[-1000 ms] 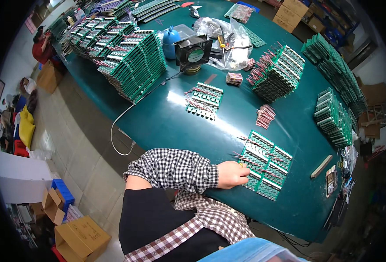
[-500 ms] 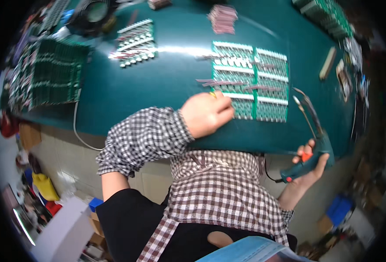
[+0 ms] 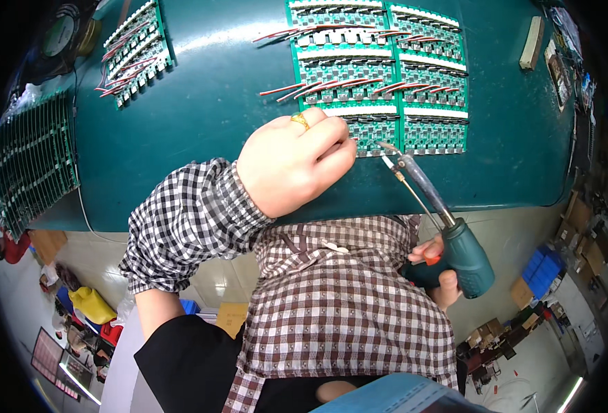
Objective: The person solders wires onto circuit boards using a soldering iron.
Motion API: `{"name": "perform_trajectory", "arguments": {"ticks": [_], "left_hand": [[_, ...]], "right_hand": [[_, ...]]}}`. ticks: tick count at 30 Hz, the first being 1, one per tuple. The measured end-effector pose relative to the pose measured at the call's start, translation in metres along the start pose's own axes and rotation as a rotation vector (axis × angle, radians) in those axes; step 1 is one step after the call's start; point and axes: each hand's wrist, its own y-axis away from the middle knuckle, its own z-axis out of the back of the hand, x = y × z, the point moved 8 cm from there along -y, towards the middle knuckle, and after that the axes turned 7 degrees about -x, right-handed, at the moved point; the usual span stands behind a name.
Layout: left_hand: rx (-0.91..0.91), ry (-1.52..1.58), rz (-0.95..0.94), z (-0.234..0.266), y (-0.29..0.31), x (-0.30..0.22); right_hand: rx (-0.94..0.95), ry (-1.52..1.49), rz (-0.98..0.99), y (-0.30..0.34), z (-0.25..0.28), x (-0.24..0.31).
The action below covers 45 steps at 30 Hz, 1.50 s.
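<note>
Two green circuit board panels lie side by side on the table: a left one [image 3: 349, 72] and a right one [image 3: 433, 131]. White connector strips and rows of red, black and white wires [image 3: 318, 88] cross them. My left hand [image 3: 294, 162] rests at the near left corner of the left panel, fingers curled together; whatever they pinch is hidden beneath. In my right hand [image 3: 446, 286] is a green soldering gun [image 3: 472, 258] with an orange-red trigger. Its tip and thin feed tube point at the near edge of the panels, close to my left fingers.
A dark green table [image 3: 208, 131] bears another wired board panel [image 3: 139, 51] at the back left. Stacked green boards [image 3: 36, 162] stand at the far left, beside a white cable [image 3: 80, 199]. A pale block [image 3: 532, 43] lies at the back right.
The soldering gun has swung left from beside the panels to their near edge. My left hand stays by the panel's near left corner, still curled. The whole view has shifted closer.
</note>
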Motion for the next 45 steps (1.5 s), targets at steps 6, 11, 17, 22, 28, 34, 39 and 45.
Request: {"name": "perform_trajectory", "arguments": {"ticks": [6,11,17,22,28,34,39,45], "left_hand": [[-0.012,0.002,0.021,0.001,-0.002,0.0],[-0.037,0.051,0.061,0.002,-0.001,0.005],[-0.035,0.082,0.075,0.001,-0.002,0.005],[-0.054,0.086,0.075,0.004,-0.003,0.004],[-0.013,0.059,0.067,0.005,-0.004,0.001],[-0.042,0.078,0.063,0.006,-0.003,0.002],[-0.031,0.057,0.06,0.007,-0.003,0.002],[-0.031,0.059,0.053,0.005,-0.003,0.001]], "right_hand": [[0.054,0.085,0.028,0.0,-0.008,0.004],[0.001,0.154,-0.048,-0.002,-0.015,0.011],[-0.017,0.129,0.002,0.0,-0.012,0.007],[-0.016,0.099,0.003,0.001,-0.004,0.003],[-0.003,0.134,0.028,0.001,-0.005,0.005],[-0.048,0.133,-0.005,0.002,-0.006,0.006],[-0.032,0.176,-0.018,0.002,-0.007,0.008],[-0.009,0.227,0.011,0.001,-0.008,0.009]]}}
